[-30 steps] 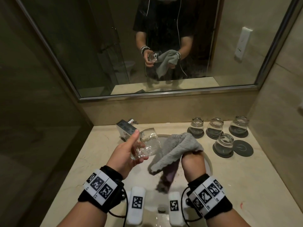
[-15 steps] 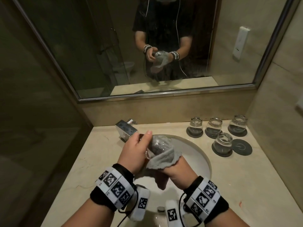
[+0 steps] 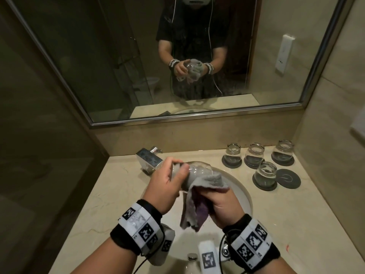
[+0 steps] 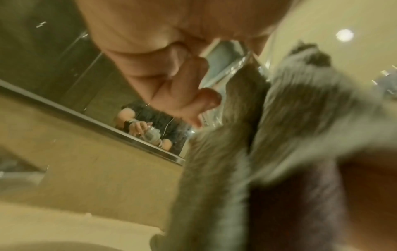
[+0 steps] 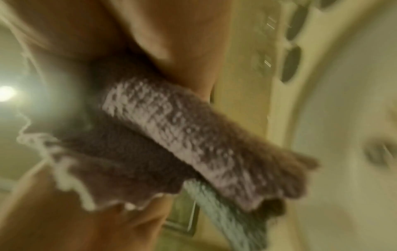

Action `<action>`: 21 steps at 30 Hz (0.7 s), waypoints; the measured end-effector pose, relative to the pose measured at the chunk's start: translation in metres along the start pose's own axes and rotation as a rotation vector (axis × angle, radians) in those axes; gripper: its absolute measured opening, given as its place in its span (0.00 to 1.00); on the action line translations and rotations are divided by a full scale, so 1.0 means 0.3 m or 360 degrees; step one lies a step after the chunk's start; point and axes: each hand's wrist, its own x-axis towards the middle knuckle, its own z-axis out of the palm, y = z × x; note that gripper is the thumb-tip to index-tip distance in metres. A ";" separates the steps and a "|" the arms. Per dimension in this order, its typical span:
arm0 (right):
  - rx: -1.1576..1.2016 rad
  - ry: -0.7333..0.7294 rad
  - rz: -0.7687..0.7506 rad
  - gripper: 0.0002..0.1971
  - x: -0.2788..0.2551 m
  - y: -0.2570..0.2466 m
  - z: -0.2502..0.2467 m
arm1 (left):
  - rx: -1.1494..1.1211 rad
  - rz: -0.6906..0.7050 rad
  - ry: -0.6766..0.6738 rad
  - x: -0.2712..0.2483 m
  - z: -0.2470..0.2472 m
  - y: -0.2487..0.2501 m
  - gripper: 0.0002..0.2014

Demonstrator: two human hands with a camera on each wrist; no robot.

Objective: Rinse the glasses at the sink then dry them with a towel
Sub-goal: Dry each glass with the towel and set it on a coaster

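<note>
Grey towel point(image 3: 209, 179) wraps one end of the glass point(image 3: 194, 169) above the sink point(image 3: 244, 192). Left hand point(image 3: 165, 183) fingers grip the glass; right hand point(image 3: 222, 206) fingers clutch the towel. Four glasses point(image 3: 265, 172) stand far right on the counter point(image 3: 110, 194).

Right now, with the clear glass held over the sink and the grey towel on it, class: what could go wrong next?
1. The left hand grips the clear drinking glass by its base only, above the white basin; if wet, it could slip and break.
2. The right hand works the grey towel against it; hard twisting may loosen that grip.
3. The square chrome tap sits close; the glass could knock it.
</note>
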 end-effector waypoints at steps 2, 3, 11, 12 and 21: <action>-0.0612 -0.0154 -0.0194 0.08 -0.002 -0.026 -0.002 | -0.0294 -0.0486 -0.0200 0.007 -0.004 0.028 0.37; -0.0787 -0.0208 -0.0265 0.11 0.002 -0.028 -0.008 | -0.0424 -0.0678 -0.0264 0.011 -0.008 0.034 0.37; -0.0214 0.0012 -0.0089 0.12 -0.002 -0.013 0.015 | -0.0042 -0.0003 0.0032 0.003 0.001 -0.003 0.14; -0.0372 -0.0041 -0.0111 0.11 -0.005 -0.020 0.018 | -0.0155 -0.0170 -0.0065 0.008 -0.006 -0.006 0.16; 0.0217 0.0035 -0.0006 0.13 -0.009 0.020 0.034 | 0.0340 0.0301 0.0205 -0.019 -0.005 0.001 0.14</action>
